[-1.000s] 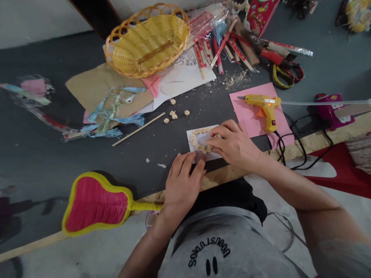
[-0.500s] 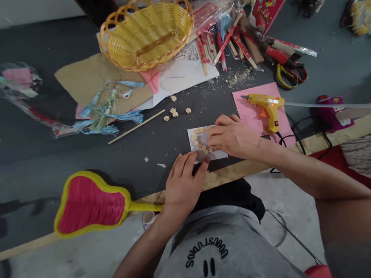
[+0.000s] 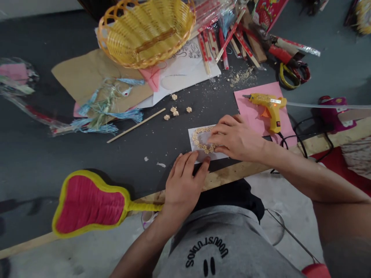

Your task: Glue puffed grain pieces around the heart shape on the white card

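A ring of small beige flower-shaped pieces lies on a white card at the table's front edge. My left hand rests flat with fingers apart, its fingertips on the card's lower left edge. Over the right side of the ring is my right hand, its fingers bent and the thumb parted from them, the tips touching or just above the pieces. Part of the ring is hidden beneath it. Several loose beige flower pieces lie beyond the card, beside a thin wooden stick.
A yellow glue gun with a lit orange light lies on pink paper at right. Behind are a yellow basket, blue tassels, scissors and red-wrapped sticks. A pink-and-yellow fan sits at left.
My right hand has shifted slightly right and its thumb has parted from the fingers, uncovering more of the ring. My left hand has stayed in place.
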Action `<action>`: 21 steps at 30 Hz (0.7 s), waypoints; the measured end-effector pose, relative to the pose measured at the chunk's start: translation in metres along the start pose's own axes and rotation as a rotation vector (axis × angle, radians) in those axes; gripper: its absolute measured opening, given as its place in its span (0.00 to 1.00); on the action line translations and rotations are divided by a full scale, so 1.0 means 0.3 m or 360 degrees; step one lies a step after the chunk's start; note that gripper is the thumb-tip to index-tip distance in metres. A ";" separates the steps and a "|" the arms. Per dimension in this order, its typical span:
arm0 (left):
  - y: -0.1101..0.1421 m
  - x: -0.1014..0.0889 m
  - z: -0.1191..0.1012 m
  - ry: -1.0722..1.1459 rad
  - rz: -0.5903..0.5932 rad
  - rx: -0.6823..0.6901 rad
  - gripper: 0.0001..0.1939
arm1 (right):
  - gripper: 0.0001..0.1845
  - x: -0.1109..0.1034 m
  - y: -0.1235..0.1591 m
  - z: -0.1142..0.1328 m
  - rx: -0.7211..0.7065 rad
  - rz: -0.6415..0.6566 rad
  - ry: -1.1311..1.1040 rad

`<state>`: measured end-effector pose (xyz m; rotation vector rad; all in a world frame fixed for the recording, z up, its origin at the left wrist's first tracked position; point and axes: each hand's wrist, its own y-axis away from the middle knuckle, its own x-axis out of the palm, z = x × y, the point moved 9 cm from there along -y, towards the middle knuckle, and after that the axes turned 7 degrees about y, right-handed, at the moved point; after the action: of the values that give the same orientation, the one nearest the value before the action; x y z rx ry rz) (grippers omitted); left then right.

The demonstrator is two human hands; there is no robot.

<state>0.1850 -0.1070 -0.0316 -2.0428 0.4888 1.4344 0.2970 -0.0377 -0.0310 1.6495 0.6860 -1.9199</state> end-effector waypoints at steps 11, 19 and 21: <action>0.001 -0.001 -0.002 0.0035 0.0006 0.0030 0.13 | 0.15 0.007 0.018 0.051 0.0348 -0.0220 0.0028; 0.005 0.003 0.004 0.0060 -0.0023 -0.0013 0.12 | 0.13 0.015 0.026 0.052 0.0426 -0.0250 -0.0036; 0.004 0.003 0.005 0.0060 -0.0016 -0.0021 0.13 | 0.12 0.017 0.027 0.055 0.0427 -0.0257 -0.0047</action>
<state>0.1835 -0.1068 -0.0331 -2.0832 0.4854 1.3985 0.2899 -0.0551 -0.0342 1.7656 0.5853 -2.2285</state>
